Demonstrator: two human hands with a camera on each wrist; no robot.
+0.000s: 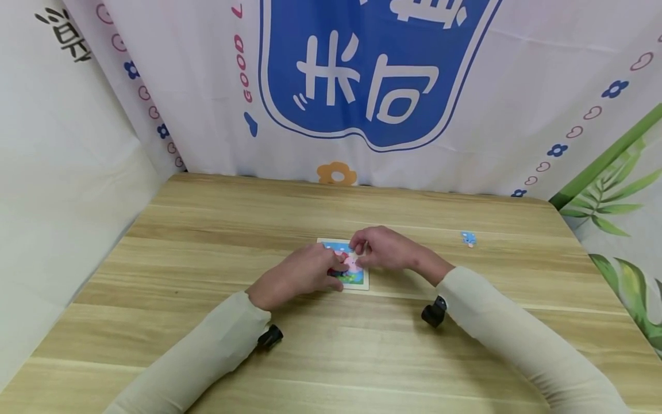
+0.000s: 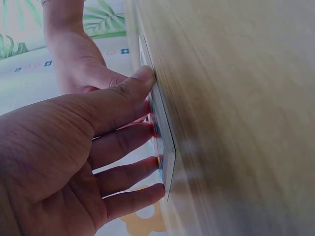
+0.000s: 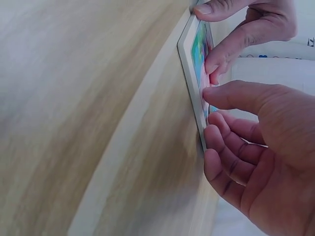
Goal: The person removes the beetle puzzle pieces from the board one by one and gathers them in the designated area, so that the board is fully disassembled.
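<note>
A small picture puzzle with a pale raised border (image 1: 366,283) lies flat on the wooden table, its cartoon print showing pink, blue and green. My left hand (image 1: 302,271) comes over it from the left, fairly straight fingers touching the print and the thumb (image 2: 143,74) at its near edge. From the right, my right hand (image 1: 389,248) rests its thumb (image 3: 216,94) on the picture, the other fingers bent loosely along the right border. Both hands cover part of the print. Neither shows anything gripped.
One loose blue puzzle piece (image 1: 468,238) lies on the table (image 1: 414,356) to the right of the right hand. A white printed curtain (image 1: 207,115) hangs along the back edge, with a pale wall covering (image 1: 67,172) at the left.
</note>
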